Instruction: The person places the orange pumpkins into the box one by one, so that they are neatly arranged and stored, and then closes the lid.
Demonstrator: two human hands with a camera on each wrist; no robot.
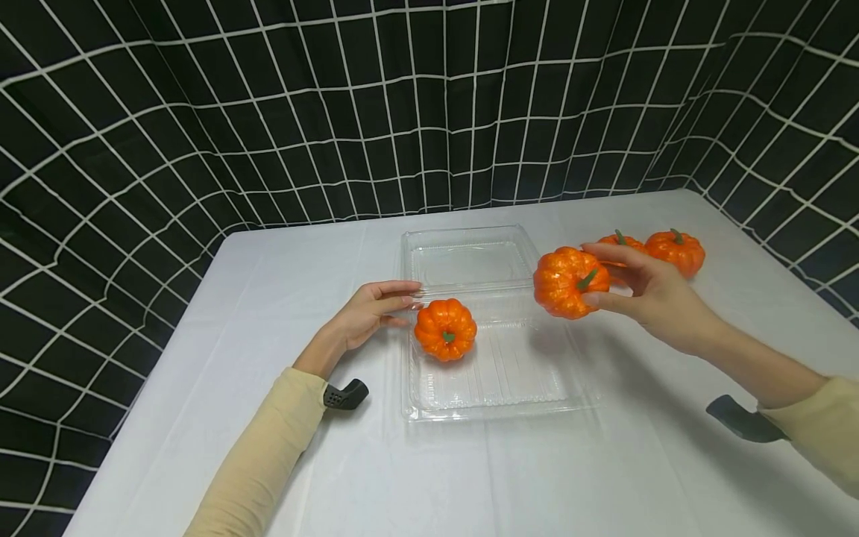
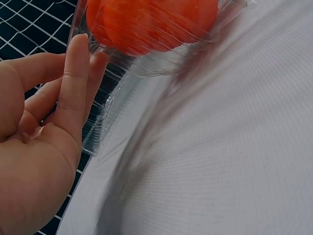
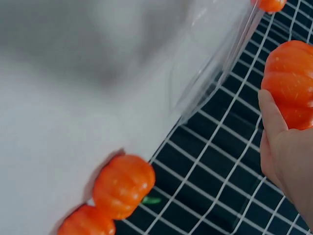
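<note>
My right hand (image 1: pixel 661 298) holds a small orange pumpkin (image 1: pixel 570 283) with a green stem, thumb and fingers on its sides. That pumpkin is raised above the right side of an open, clear plastic clamshell box (image 1: pixel 503 406). Inside the box's near half, at its left, sits another orange pumpkin (image 1: pixel 446 330). My left hand (image 1: pixel 372 313) is at the box's left edge near the hinge, pinching the rim between thumb and fingers. The left wrist view shows the thumb (image 2: pixel 73 83) against the plastic, just beside the pumpkin (image 2: pixel 151 24) in the box.
Two more orange pumpkins, a far-right one (image 1: pixel 676 252) and one partly behind my right hand (image 1: pixel 620 240), stand on the white-covered table (image 1: pixel 322 462). The box's lid (image 1: pixel 470 261) lies opened away from me. A black curtain (image 1: pixel 463 149) with a white grid surrounds the table.
</note>
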